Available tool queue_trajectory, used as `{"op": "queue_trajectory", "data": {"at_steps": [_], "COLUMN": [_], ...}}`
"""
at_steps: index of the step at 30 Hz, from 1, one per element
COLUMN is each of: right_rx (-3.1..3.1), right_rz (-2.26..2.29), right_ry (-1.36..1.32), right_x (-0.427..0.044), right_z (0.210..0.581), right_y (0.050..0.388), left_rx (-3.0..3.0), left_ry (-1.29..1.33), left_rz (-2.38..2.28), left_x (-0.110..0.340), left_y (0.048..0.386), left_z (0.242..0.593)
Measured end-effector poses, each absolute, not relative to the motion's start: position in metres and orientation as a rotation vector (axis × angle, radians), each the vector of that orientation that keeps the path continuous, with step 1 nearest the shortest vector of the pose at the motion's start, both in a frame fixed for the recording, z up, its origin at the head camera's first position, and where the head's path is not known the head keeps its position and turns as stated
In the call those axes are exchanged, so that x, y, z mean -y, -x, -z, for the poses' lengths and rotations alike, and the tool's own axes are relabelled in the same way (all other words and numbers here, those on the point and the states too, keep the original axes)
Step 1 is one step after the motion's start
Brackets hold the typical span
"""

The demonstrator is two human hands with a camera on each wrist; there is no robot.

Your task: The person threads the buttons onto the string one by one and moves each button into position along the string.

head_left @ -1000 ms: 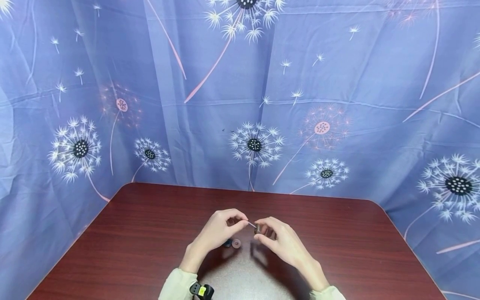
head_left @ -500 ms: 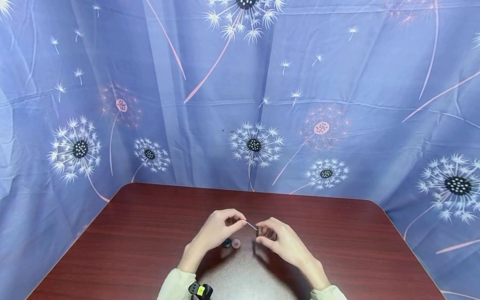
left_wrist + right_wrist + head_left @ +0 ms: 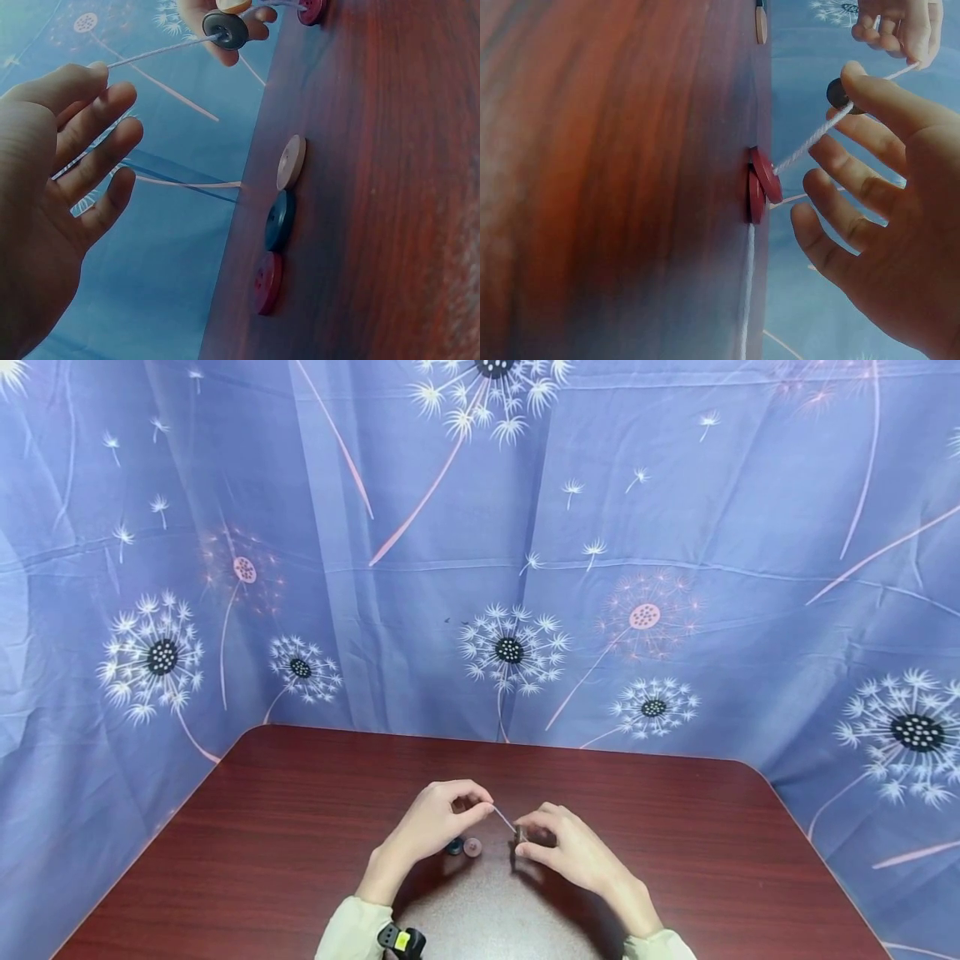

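My left hand pinches a white string between thumb and forefinger, its other fingers loosely spread. From there the string runs taut to a dark button, which is threaded on it. My right hand pinches that button at its edge with thumb and fingertips, just above the table. Beyond it, in the right wrist view, the string continues down to two red buttons strung together, resting at the tabletop. The string's tail trails along the table.
Loose buttons lie in a row on the reddish-brown table near my left hand: a pinkish-beige one, a teal one and a red one. A blue dandelion-print curtain encloses the table's back and sides.
My right hand has moved slightly down and right with the dark button, away from my left hand. More string shows between the hands. The left hand has barely moved.
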State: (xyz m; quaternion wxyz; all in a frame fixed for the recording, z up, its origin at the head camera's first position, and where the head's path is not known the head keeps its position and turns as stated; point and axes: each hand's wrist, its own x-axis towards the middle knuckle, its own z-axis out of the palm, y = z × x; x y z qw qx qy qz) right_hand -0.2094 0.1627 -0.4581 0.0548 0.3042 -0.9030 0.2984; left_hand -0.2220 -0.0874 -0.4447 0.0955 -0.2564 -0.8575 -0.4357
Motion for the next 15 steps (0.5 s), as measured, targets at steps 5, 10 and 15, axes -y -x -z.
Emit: {"op": "queue_trajectory", "data": {"at_steps": [5, 10, 15], "right_rx": [2.782, 2.799, 2.813], "right_rz": [-0.890, -0.891, -0.914], "right_ry": [-0.920, -0.943, -0.982], "right_x": [-0.1650, -0.1676, -0.1727], "right_z": [0.4586, 0.4601, 0.4601], "right_y": [0.2090, 0.2099, 0.2108], "left_rx": [2.540, 2.534, 2.538], "left_ry": [0.757, 0.761, 0.774], "left_rz": [1.297, 1.287, 1.292], "left_x": [0.0872, 0.0873, 0.0881], "left_y": [0.2221, 0.2227, 0.2230], "left_z": [0.4450, 0.4463, 0.4463]}}
